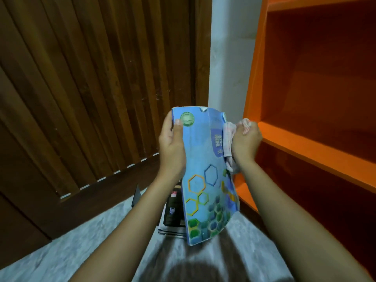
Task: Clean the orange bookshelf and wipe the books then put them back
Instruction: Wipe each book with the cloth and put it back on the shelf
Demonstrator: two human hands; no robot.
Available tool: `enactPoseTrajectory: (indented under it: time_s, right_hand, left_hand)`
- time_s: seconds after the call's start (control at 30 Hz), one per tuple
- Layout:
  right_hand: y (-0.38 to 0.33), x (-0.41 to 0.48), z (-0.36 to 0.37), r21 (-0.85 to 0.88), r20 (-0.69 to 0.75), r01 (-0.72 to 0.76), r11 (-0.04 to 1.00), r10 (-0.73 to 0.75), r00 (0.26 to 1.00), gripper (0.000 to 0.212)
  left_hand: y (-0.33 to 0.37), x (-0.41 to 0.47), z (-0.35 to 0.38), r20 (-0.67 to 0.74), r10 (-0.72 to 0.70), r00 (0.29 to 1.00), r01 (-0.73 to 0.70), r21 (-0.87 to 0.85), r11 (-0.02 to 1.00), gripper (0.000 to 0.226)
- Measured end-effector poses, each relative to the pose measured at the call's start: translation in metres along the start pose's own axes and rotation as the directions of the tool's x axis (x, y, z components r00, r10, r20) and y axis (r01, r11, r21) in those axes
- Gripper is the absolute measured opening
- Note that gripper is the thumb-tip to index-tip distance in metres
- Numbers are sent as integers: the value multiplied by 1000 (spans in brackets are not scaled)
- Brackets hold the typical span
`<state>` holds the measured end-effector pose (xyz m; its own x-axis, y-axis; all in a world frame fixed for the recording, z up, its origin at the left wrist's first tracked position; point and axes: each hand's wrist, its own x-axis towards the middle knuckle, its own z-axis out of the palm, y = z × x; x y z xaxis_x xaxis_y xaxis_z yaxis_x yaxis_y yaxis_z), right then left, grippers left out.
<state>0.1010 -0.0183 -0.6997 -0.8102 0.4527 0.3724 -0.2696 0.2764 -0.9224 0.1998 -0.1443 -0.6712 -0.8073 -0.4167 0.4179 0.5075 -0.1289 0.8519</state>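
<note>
**Position.** We find the blue book (203, 159) held in mid-air, roughly upright and tilted, in front of the orange bookshelf (305, 151) and above a stack of books (173, 212) lying on the floor (81, 241). The shelf compartments in view hold nothing.

**Grip state.** The left grip (172, 143) is clamped on the book's upper left edge, thumb flat on the cover and fingers behind. The right grip (245, 139) is closed round a pale cloth (228, 139), which it presses against the book's right edge.

**Handling.**
- We judge the book to be a light, thin paperback. The cover bows visibly, so we expect it to flex under wiping pressure.
- The cover looks glossy and may slip, so we recommend a pinch at the spine or a long edge, not at a corner.
- The top edge shows wear, so we advise light strokes there to avoid tearing it.
- The cloth is soft and bunches easily. We suggest keeping it gathered in the palm.
- For shelving, we would support the book along its lower edge.
</note>
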Motion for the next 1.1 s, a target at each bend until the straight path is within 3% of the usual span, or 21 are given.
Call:
enactPoseTrajectory:
  time_s: [0.23, 0.27, 0.33, 0.4, 0.47, 0.57, 0.63, 0.67, 0.73, 0.8, 0.83, 0.97, 1.03, 1.1]
  right_hand:
    - [-18, -62, -7, 127, 110, 383, 915, -397, 911, 8]
    - [-5, -56, -9, 92, 109, 344, 935, -353, 929, 9]
    - [22, -36, -12, 5, 100, 118, 993, -118, 988, 11]
    - [39, -27, -14, -47, 83, -45, 998, 49, 995, 9]
    - [33, -37, -16, -6, 88, -6, 1000, 7, 996, 6]
    - [11, -77, -24, 128, 187, 199, 972, -220, 957, 6]
    - [19, -94, -27, 113, 284, 319, 941, -339, 897, 8]
    - [30, -93, -28, 87, 277, 321, 943, -333, 902, 9]
    - [53, -78, -28, 33, 188, 81, 996, -86, 978, 11]
    - [69, -65, -26, -53, 156, -241, 969, 246, 957, 16]
    - [72, -66, -24, -90, 155, -281, 956, 292, 944, 18]
    - [51, -106, -27, 91, 266, 34, 995, -57, 962, 16]
    - [49, -129, -35, 150, 343, 209, 966, -249, 906, 14]
    - [60, -137, -37, 100, 379, 315, 944, -329, 865, 18]
  left_hand:
    - [-1, 3, 8, -30, -88, 996, 87, -42, 995, 30]
    - [0, 4, 6, 0, -82, 997, 82, -58, 995, 29]
    - [0, 3, 6, 47, -74, 996, 77, -80, 994, 26]
    - [-3, -2, 9, 56, -88, 995, 93, -81, 992, 24]
    - [-11, -3, 11, 26, -117, 993, 119, -67, 991, 24]
    - [-21, 1, 9, -64, -189, 980, 184, -82, 980, 26]
    - [-25, 4, 5, -85, -212, 974, 203, -104, 974, 27]
    - [-26, 5, 3, -76, -209, 975, 200, -116, 973, 27]
    - [-27, 6, 2, -42, -196, 980, 189, -146, 971, 27]
    - [-28, 6, 5, -16, -210, 978, 205, -144, 968, 29]
    - [-30, 6, 6, -19, -223, 975, 219, -133, 967, 30]
    - [-40, 15, -1, -166, -232, 958, 207, -156, 966, 29]
    - [-43, 21, -11, -215, -230, 949, 192, -186, 964, 29]
    - [-44, 24, -19, -193, -218, 957, 184, -180, 966, 31]
